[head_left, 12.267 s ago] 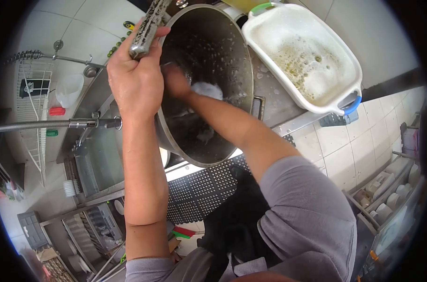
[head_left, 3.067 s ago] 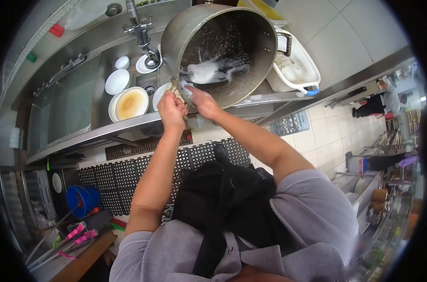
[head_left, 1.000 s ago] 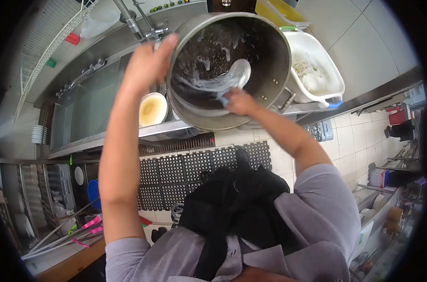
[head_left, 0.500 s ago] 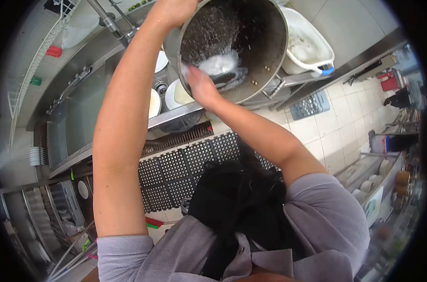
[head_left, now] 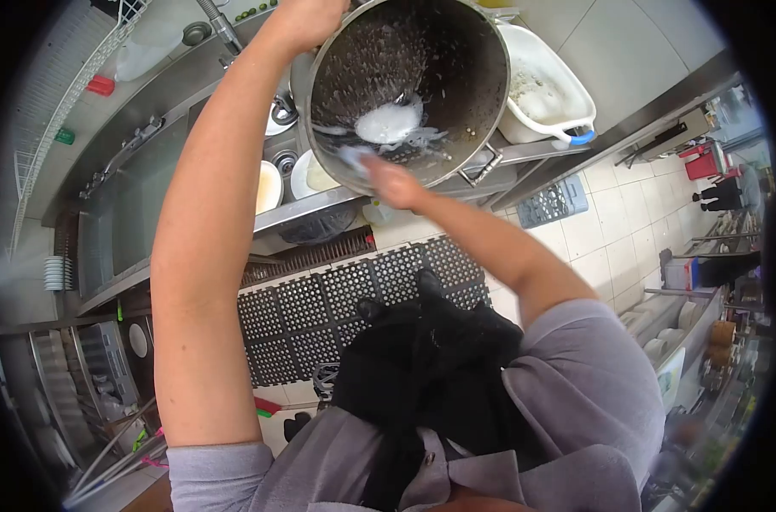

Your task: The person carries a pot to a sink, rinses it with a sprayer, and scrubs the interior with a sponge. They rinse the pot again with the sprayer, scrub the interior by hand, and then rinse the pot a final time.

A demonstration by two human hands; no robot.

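Observation:
A large metal pot point(head_left: 456, 51) leans with its mouth toward me, its inner wall speckled with droplets. White suds point(head_left: 388, 124) lie in the pot's lower part. My left hand point(head_left: 315, 21) is closed at the pot's rim, around a side handle mostly cut off by the top edge of view. At the near rim, my right hand point(head_left: 394, 182) is closed and smeared by motion. A pale scrubbing pad or cloth point(head_left: 354, 159) shows at its fingers, too blurred to tell which. Another pot handle point(head_left: 482, 165) at the lower right is free.
A white plastic tub point(head_left: 567, 90) stands right of the pot. White bowls point(head_left: 269, 186) sit left of it in the steel sink, near a drain point(head_left: 285, 161). A water-filled basin point(head_left: 123, 226) is farther left. Perforated black matting point(head_left: 320, 303) covers the floor below.
My right hand has moved along the near rim, with the pale thing now showing at its fingers. The view has shifted slightly. My left hand keeps its hold on the pot.

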